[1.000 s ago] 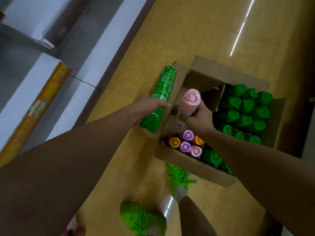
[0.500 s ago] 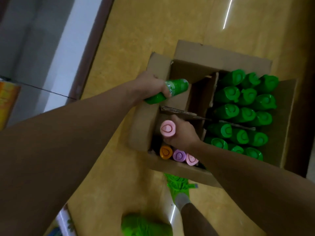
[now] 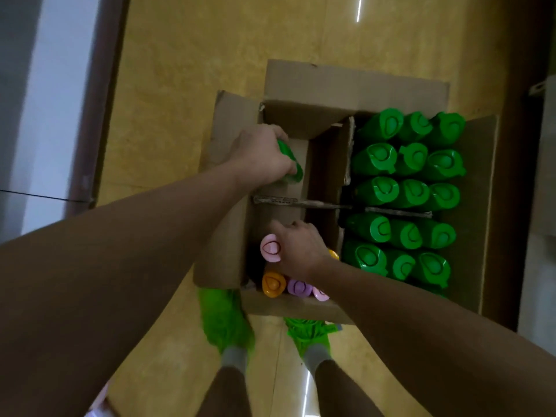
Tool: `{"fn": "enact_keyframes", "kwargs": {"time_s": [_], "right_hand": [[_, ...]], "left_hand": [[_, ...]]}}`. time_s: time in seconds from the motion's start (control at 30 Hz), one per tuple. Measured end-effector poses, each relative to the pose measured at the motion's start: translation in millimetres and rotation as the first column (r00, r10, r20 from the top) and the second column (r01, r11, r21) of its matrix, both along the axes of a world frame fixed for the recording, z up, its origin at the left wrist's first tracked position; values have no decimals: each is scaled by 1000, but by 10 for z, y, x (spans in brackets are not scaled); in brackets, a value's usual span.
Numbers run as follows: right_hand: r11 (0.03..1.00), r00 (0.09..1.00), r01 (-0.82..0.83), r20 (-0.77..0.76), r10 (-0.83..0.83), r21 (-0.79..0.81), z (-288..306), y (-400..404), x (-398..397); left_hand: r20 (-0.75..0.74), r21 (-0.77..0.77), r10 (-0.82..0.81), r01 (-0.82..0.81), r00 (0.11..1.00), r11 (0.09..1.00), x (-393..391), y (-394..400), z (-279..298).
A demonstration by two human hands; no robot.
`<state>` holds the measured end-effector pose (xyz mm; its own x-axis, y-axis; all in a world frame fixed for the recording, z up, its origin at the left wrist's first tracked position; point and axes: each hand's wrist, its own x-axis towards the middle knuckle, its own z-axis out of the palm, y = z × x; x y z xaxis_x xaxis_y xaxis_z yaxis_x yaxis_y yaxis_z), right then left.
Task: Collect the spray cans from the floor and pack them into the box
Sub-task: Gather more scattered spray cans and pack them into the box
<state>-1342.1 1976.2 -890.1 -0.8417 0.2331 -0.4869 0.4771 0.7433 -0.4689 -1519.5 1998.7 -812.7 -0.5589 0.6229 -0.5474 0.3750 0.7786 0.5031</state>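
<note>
An open cardboard box [image 3: 355, 85] stands on the yellow floor, split by cardboard dividers [image 3: 301, 201]. My left hand [image 3: 261, 155] grips a green spray can [image 3: 290, 164] and holds it inside the far-left compartment. My right hand [image 3: 296, 251] grips a pink-capped spray can [image 3: 270, 248] standing in the near-left compartment, beside an orange-capped can [image 3: 273, 283] and a purple-capped can [image 3: 298, 286]. Several green-capped cans [image 3: 406, 194] fill the right half of the box in rows.
My feet in green shoe covers [image 3: 225, 320] stand just in front of the box. A white wall with a dark baseboard [image 3: 102, 100] runs along the left. The box flaps [image 3: 228, 127] are folded outward.
Both hands have gone down into the box. The green can swung from lying across the box rim into the far-left compartment, and the pink-capped can sank lower among the other capped cans.
</note>
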Motion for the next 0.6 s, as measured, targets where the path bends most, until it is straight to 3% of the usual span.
{"fn": "enact_keyframes", "kwargs": {"time_s": [0.3,0.5,0.6], "right_hand": [[998,995,15,101,-21,57,-171,-187,28],[997,968,-4,250,-17,81,-254,-221,112],[995,976,39,212,-59,96,-289,-264,135]], "left_hand": [[60,-29,-220,222,974,975,341,153,-383],[81,-41,-363,367,928,929,653,419,-576],[81,-46,-400,405,913,913,759,490,-638]]}}
